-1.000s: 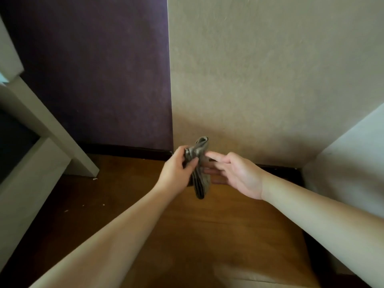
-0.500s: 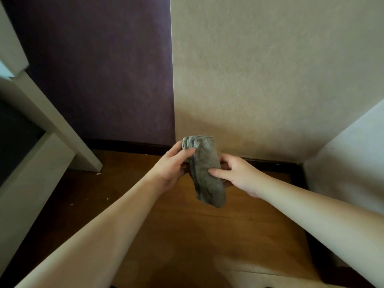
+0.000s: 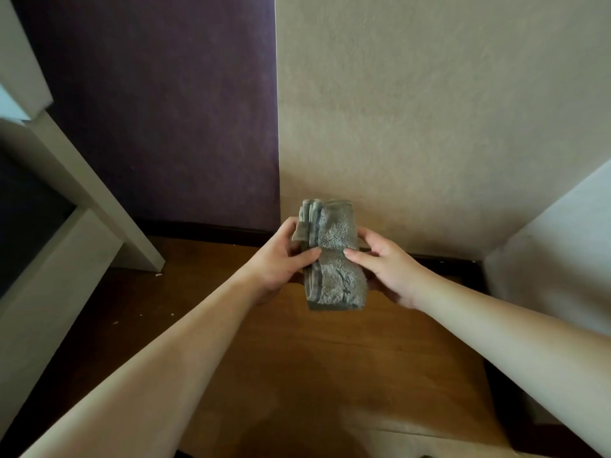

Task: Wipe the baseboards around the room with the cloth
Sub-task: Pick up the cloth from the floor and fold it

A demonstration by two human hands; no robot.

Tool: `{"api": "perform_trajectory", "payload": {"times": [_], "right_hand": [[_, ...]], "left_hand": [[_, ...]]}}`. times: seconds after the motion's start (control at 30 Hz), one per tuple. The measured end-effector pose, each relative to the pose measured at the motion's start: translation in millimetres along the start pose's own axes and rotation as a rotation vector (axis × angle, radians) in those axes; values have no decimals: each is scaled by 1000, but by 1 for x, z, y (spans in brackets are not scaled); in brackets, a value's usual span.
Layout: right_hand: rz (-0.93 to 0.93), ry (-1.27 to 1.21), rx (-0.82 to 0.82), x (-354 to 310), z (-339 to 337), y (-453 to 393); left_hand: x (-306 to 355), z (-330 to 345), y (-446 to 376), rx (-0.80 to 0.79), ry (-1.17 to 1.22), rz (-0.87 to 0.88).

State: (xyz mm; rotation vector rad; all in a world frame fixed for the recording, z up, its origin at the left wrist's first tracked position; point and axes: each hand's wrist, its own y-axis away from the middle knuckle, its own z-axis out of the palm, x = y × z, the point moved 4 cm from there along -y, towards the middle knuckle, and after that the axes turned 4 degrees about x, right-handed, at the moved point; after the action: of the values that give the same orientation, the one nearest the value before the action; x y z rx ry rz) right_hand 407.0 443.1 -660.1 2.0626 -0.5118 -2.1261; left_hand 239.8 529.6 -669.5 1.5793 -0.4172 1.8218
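A folded grey terry cloth (image 3: 334,259) is held upright in the air in front of the wall, with both hands on it. My left hand (image 3: 277,262) grips its left edge, thumb across the front. My right hand (image 3: 386,269) holds its right edge, thumb on the front and fingers behind. A dark baseboard (image 3: 205,230) runs along the foot of the purple wall and continues as the dark baseboard (image 3: 443,259) under the beige wall, partly hidden behind the cloth and hands.
A white shelf unit (image 3: 66,206) stands at the left, its foot on the brown wooden floor (image 3: 330,352). A white panel (image 3: 558,259) closes the right side. Small white crumbs (image 3: 158,275) lie on the floor near the shelf foot.
The cloth has been turned from edge-on to face me and raised a little. My right hand went from open fingers beside it to holding its right edge.
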Motion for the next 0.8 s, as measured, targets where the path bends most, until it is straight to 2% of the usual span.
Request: {"api": "perform_trajectory", "payload": {"times": [0.13, 0.27, 0.43, 0.5, 0.6, 0.7, 0.8], "right_hand": [[54, -250, -72, -3, 0, -3], [84, -310, -68, -1, -2, -5], [51, -367, -47, -1, 2, -7], [78, -349, -58, 0, 8, -6], [121, -149, -159, 5, 19, -3], [98, -119, -71, 4, 19, -2], [16, -119, 32, -2, 14, -2]], "left_hand": [[8, -5, 1, 31, -66, 137], [12, -10, 3, 31, -96, 162], [13, -21, 4, 141, -158, 239], [17, -24, 4, 184, -197, 290], [21, -25, 6, 206, -214, 357], [20, -24, 6, 198, -134, 317], [12, -17, 6, 145, 93, 103]]}}
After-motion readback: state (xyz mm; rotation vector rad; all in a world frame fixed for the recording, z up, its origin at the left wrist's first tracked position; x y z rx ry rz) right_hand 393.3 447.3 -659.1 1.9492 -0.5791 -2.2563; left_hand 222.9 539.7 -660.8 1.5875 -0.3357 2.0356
